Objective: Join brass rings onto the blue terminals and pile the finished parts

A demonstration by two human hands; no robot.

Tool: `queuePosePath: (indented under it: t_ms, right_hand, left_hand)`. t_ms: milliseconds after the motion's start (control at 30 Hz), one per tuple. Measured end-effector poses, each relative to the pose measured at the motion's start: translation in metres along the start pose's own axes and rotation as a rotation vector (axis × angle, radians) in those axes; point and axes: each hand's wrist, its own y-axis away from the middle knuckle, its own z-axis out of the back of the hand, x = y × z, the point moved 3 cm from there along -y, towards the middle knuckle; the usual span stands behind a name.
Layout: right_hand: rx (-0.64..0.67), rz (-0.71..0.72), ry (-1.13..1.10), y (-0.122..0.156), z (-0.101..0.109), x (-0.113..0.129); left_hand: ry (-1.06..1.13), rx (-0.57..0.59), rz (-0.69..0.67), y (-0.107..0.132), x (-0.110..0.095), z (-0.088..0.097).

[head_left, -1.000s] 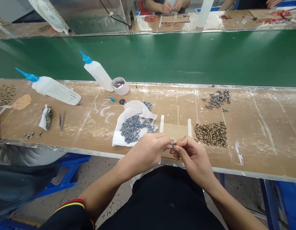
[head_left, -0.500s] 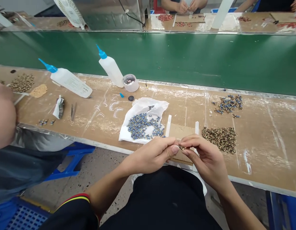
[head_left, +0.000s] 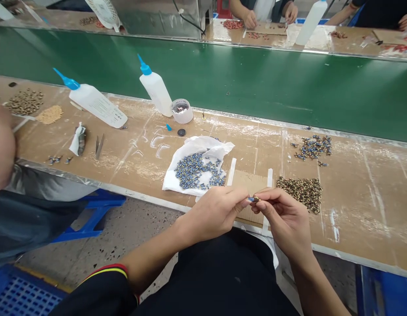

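My left hand [head_left: 214, 212] and my right hand [head_left: 284, 217] meet at the near edge of the brown bench [head_left: 144, 162]. Both pinch one tiny blue and brass part [head_left: 254, 199] between their fingertips, over a small cardboard patch [head_left: 248, 183] framed by white tape strips. A white cloth [head_left: 190, 151] holding a heap of small blue parts [head_left: 197, 171] lies just left of my left hand. A pile of brass-coloured rings [head_left: 301, 188] sits just right of my right hand.
A second heap of blue parts [head_left: 312, 147] lies at the back right. Two white squeeze bottles with blue nozzles [head_left: 156, 91] [head_left: 94, 104], a small cup [head_left: 181, 111] and tweezers [head_left: 98, 145] stand left. A green conveyor belt [head_left: 256, 83] runs behind; other people's hands [head_left: 249, 18] work beyond it.
My view has shifted left and down a little. My hands stay together at the bench edge, and the small blue part now shows more plainly between the fingertips.
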Motion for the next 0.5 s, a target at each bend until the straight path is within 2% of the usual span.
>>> queuePosePath:
  t_ms: [167,333,500]
  right_hand:
    - [0.022,0.057,0.029,0.002,-0.001,0.002]
    - [0.044,0.039,0.039,0.005,-0.001,0.003]
    - [0.000,0.057,0.045,0.003,0.000,0.007]
  left_hand:
    - [-0.017,-0.039,-0.062,0.001,-0.001,0.000]
    - [-0.110,-0.052,-0.096,-0.005,-0.005,0.011]
    - [-0.111,-0.043,-0.159,-0.010,-0.009,0.016]
